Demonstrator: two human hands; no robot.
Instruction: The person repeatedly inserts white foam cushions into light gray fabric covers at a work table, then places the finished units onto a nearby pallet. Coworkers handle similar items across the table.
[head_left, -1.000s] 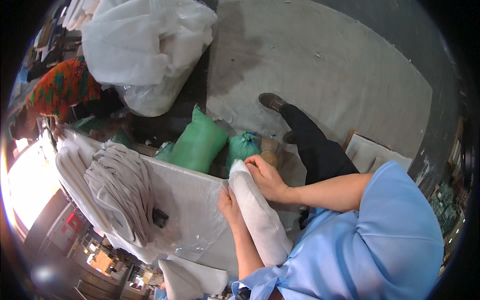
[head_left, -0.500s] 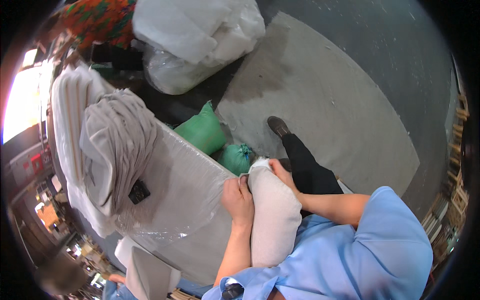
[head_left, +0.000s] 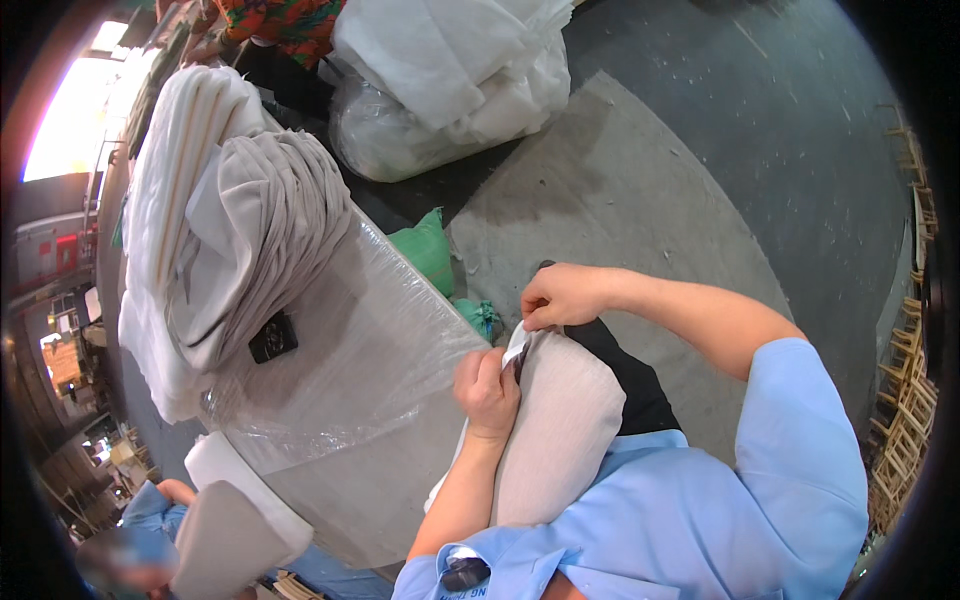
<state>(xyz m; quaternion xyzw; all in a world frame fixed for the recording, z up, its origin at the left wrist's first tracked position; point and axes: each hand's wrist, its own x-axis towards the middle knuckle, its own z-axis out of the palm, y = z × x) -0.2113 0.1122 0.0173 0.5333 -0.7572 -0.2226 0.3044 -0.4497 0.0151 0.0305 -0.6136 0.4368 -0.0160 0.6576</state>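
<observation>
A beige fabric cushion point(head_left: 560, 420), plump and filled, lies upright against my body. Its far end has a strip of white edge showing at the cover's opening. My left hand point(head_left: 488, 392) is closed on the left side of that opening, thumb pressed on the cloth. Above the opening, my right hand point(head_left: 555, 296) pinches the edge of the cover between thumb and fingers. Whether a zip pull is in that pinch is too small to tell.
A plastic-covered table point(head_left: 390, 340) is at my left, bearing folded grey covers point(head_left: 285, 215), white padding point(head_left: 180, 190) and a small black object point(head_left: 272, 338). Green sacks point(head_left: 425, 250) and a large wrapped white bundle point(head_left: 450, 90) lie beyond. A co-worker handles a cushion point(head_left: 225, 540) at lower left.
My right hand has moved from the cushion's right side up to its opening, the elbow swinging outward. My left hand keeps its grip. The view has shifted slightly.
</observation>
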